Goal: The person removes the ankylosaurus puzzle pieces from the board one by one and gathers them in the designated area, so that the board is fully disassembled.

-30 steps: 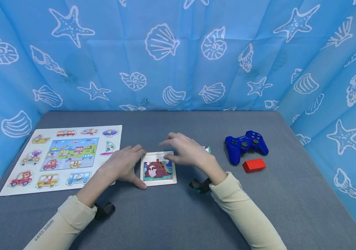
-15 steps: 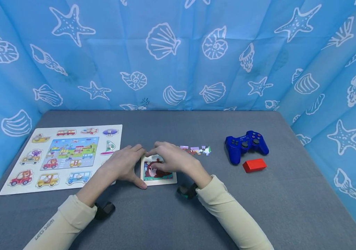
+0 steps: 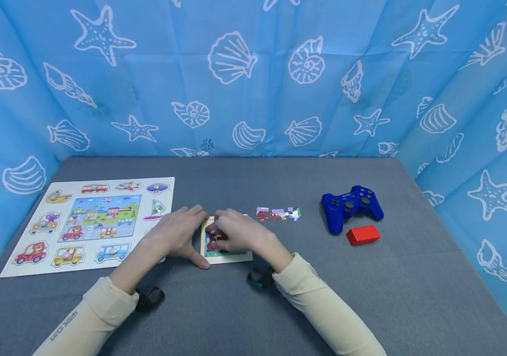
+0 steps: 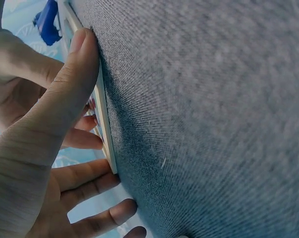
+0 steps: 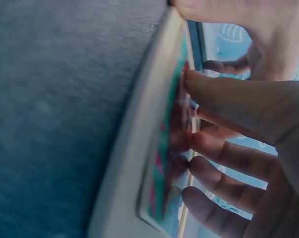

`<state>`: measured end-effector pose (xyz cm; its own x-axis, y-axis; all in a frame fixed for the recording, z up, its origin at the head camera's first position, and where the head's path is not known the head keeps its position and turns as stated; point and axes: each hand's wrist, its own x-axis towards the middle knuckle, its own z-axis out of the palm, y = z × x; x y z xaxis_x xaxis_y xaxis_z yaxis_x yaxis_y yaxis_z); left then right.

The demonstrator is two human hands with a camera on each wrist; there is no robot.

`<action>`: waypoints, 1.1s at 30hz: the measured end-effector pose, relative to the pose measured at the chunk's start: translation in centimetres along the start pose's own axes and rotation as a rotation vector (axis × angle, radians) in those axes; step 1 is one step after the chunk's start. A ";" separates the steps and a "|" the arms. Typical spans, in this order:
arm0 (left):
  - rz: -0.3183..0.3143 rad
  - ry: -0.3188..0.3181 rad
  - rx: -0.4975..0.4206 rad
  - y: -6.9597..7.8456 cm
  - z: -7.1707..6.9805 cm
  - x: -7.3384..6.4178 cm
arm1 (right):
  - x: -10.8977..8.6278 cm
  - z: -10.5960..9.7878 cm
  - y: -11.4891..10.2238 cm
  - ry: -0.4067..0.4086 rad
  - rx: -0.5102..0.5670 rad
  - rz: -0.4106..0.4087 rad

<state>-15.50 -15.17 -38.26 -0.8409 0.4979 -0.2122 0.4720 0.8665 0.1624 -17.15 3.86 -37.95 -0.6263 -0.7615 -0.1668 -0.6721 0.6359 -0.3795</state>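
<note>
1. Right fingertips and thumb down on the picture inside the frame; fingers bent a little, gaps between them, thumb apart. Can't tell if they pinch a piece.
2. Right hand sits over the frame's far half, hiding part of the picture. Step looks like fitting or seating a piece there. Best done with light fingertip contact, piece flat, tabs lined up, then straight-down pressure; dragging could pop neighbours loose.
3. Left hand braces the frame's left side: fingers spread and fairly straight, thumb at the near-left corner, fingers by the far-left one. Good hold; should push back evenly so the frame doesn't skid.
4. Frame lies flat on the table, between the hands.
5. Loose pieces in a row right of the frame, toward its far side. The right forearm should clear them.
6. Board left of the frame; controller and block well to its right. None in the way, so no need to shift them.
</note>
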 end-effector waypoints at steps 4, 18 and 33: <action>-0.004 -0.002 -0.005 0.1 -0.1 -0.1 | 0.0 0.3 -0.1 -0.001 -0.048 -0.001; 0.005 0.009 -0.004 0.0 -0.1 -0.1 | -0.1 0.6 -0.1 0.015 -0.012 0.010; 0.007 0.006 -0.006 0.2 -0.1 -0.1 | -0.3 0.6 -0.2 0.045 0.028 -0.020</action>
<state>-15.38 -15.03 -38.11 -0.8395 0.5033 -0.2049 0.4760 0.8630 0.1694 -16.61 3.88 -38.38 -0.6308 -0.7669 -0.1179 -0.6735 0.6166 -0.4078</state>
